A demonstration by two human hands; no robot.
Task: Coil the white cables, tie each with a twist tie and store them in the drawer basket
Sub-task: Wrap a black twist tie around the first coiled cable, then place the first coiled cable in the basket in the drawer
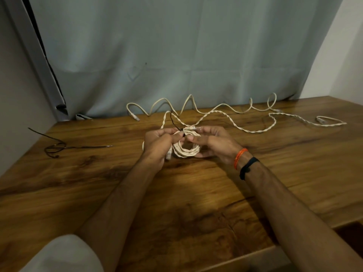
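A coiled white cable [187, 152] sits between my two hands at the middle of the wooden table [176, 193]. My left hand [159, 144] grips the coil's left side and pinches a thin black twist tie [173, 120] that sticks up behind it. My right hand [214, 143] holds the coil's right side, fingers curled round it, with a plug end [191, 128] lying across the top. A twisted white cable [255, 130] trails away to the right. A second loose white cable [188, 106] snakes along the table's far edge.
More black twist ties [57, 149] lie in a tangle at the table's left. A grey-blue curtain [167, 52] hangs behind the table. A dark gap [351, 232] shows past the table's edge at lower right. A pale rounded shape [64, 254] fills the lower left corner.
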